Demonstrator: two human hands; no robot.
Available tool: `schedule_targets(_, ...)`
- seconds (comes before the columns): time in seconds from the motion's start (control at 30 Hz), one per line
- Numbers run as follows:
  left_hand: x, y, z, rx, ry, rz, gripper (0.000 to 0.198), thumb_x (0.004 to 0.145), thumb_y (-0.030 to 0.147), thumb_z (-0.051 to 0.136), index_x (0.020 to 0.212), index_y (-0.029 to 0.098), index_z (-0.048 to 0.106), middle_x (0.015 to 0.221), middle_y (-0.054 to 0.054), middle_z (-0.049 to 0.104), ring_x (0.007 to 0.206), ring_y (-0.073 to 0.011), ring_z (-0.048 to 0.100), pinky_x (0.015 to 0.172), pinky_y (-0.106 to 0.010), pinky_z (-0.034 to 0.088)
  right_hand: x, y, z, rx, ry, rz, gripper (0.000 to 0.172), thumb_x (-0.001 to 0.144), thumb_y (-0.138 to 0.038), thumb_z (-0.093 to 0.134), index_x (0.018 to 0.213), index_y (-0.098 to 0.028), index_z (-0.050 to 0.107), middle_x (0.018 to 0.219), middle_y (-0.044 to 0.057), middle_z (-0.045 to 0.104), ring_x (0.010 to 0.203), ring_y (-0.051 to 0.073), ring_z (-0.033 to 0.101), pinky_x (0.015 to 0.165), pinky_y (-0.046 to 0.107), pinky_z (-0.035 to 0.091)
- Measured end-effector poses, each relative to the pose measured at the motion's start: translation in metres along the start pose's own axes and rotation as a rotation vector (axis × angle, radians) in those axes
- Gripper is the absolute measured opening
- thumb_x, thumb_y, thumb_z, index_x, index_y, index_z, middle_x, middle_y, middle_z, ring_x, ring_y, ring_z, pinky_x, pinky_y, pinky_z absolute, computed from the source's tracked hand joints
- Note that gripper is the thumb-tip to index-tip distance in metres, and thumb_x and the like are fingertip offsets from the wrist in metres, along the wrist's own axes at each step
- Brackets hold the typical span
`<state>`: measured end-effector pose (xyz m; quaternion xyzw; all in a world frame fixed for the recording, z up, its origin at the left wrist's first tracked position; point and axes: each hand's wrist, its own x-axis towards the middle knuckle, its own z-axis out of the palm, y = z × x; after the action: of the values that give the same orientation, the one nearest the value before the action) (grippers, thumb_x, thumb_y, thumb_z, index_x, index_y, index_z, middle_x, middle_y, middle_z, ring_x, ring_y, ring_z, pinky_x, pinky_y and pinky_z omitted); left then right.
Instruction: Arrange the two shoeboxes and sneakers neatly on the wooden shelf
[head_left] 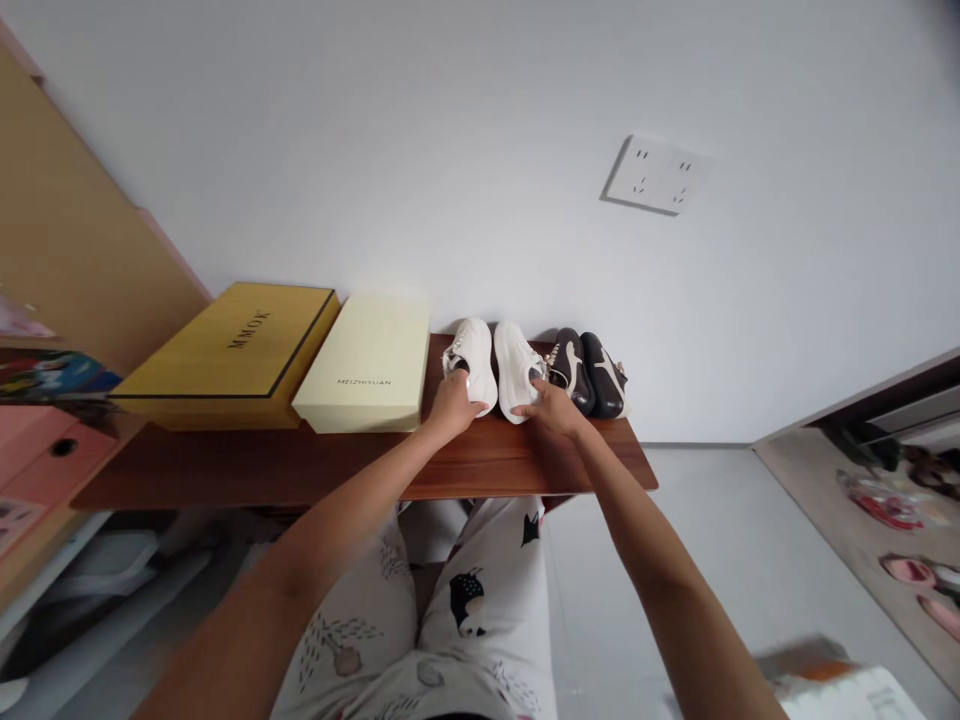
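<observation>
Two white sneakers stand side by side on a reddish-brown wooden table (510, 465), their toes toward the wall. My left hand (448, 402) grips the left white sneaker (474, 350) at its heel, with the thumb on the outer side and fingers at the shoe opening. The heel of the right white sneaker (513, 358) is in my right hand (556, 405), the thumb reaching along its back. Just to the right of that hand sits a pair of dark brown shoes (601, 378) with cream stripes, lying tilted and touching each other.
A yellow shoe box (247, 335) and a pale cream shoe box (371, 350) lie closed on the table's left part. Behind the table rises a white wall with a socket plate (656, 175). Pink drawers (52, 470) stand at the left; several shoes lie on the floor at far right.
</observation>
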<state>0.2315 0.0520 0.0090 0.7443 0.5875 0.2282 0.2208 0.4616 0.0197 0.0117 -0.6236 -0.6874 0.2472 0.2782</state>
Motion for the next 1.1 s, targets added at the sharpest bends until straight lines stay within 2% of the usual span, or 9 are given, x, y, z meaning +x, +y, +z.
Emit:
schedule_targets(0.17,-0.006,0.011,-0.018,0.357,-0.049,0.166,0.043,0.082,0.022,0.073,0.118,0.012,0.051,0.122,-0.020,0.061,0.122,-0.0332,0.056,0.098,-0.040,0.045,0.002,-0.033,-0.005,-0.489,-0.127,0.009,0.046,0.080,-0.037,0.076,0.119,-0.018,0.060,0.102,0.011,0.072,0.100,0.027,0.067,0.083,0.031,0.048)
schedule_targets(0.3,-0.008,0.021,-0.024,0.510,-0.065,0.184,0.039,0.084,0.016,0.068,0.119,0.009,0.051,0.117,-0.020,0.062,0.121,-0.0342,0.056,0.096,-0.039,0.045,0.007,-0.054,0.002,-0.660,-0.184,0.029,0.044,0.086,-0.041,0.069,0.123,-0.021,0.056,0.112,0.014,0.072,0.107,0.030,0.067,0.083,0.033,0.048)
schedule_targets(0.57,-0.005,0.024,-0.018,0.608,-0.074,0.171,0.041,0.082,0.008,0.062,0.121,0.006,0.051,0.118,-0.023,0.061,0.120,-0.0343,0.056,0.096,-0.039,0.045,0.017,-0.070,0.011,-0.739,-0.228,0.035,0.043,0.089,-0.038,0.067,0.124,-0.019,0.052,0.119,0.017,0.070,0.108,0.030,0.068,0.084,0.035,0.050)
schedule_targets(0.8,0.001,0.018,-0.010,0.533,-0.068,0.168,0.045,0.079,0.006,0.062,0.122,0.009,0.050,0.120,-0.023,0.060,0.123,-0.0360,0.054,0.100,-0.042,0.043,0.024,-0.068,0.020,-0.697,-0.238,0.023,0.044,0.086,-0.036,0.071,0.123,-0.022,0.052,0.117,0.015,0.071,0.109,0.029,0.068,0.086,0.034,0.049)
schedule_targets(1.1,0.002,0.021,0.000,0.501,-0.087,0.170,0.037,0.080,0.003,0.059,0.116,0.008,0.054,0.118,-0.023,0.059,0.120,-0.0370,0.054,0.099,-0.043,0.042,0.030,-0.064,0.030,-0.718,-0.225,0.008,0.041,0.087,-0.034,0.069,0.122,-0.020,0.054,0.116,0.015,0.070,0.108,0.029,0.067,0.086,0.035,0.050)
